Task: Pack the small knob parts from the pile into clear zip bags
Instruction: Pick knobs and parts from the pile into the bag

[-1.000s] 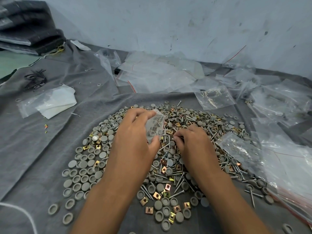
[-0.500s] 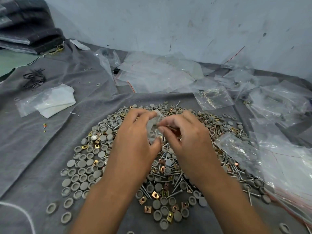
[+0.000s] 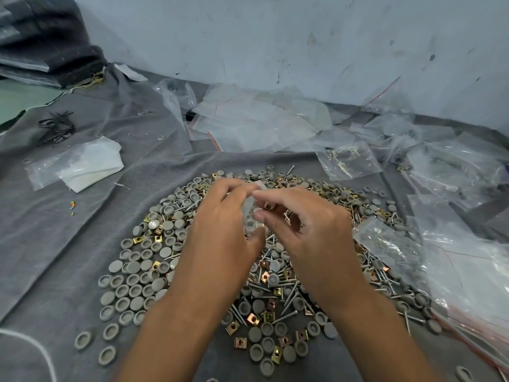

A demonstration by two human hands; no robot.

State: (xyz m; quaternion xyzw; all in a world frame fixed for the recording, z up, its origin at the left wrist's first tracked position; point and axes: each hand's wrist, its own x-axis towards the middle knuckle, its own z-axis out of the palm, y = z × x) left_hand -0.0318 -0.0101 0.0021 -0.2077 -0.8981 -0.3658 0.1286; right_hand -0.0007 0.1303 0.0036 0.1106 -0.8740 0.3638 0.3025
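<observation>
A wide pile of small grey round knob caps (image 3: 143,274), brass square nuts and screws spreads over the grey cloth (image 3: 55,244). Above its middle, my left hand (image 3: 220,238) holds a small clear zip bag (image 3: 249,213) between thumb and fingers; grey parts show inside it. My right hand (image 3: 305,232) is at the bag's mouth, its index finger and thumb pinching the bag's top edge, and a small brass part sits among its curled fingers. Most of the bag is hidden behind both hands.
Many empty clear zip bags (image 3: 261,122) lie along the wall at the back. Filled and empty bags (image 3: 454,257) heap up on the right. A packet of white sheets (image 3: 82,164) and black ties (image 3: 56,126) lie at left. Folded dark fabric (image 3: 46,45) sits far left.
My right hand left the pile, rose to the bag held by my left hand and now pinches its mouth. The left hand stayed roughly in place with the bag.
</observation>
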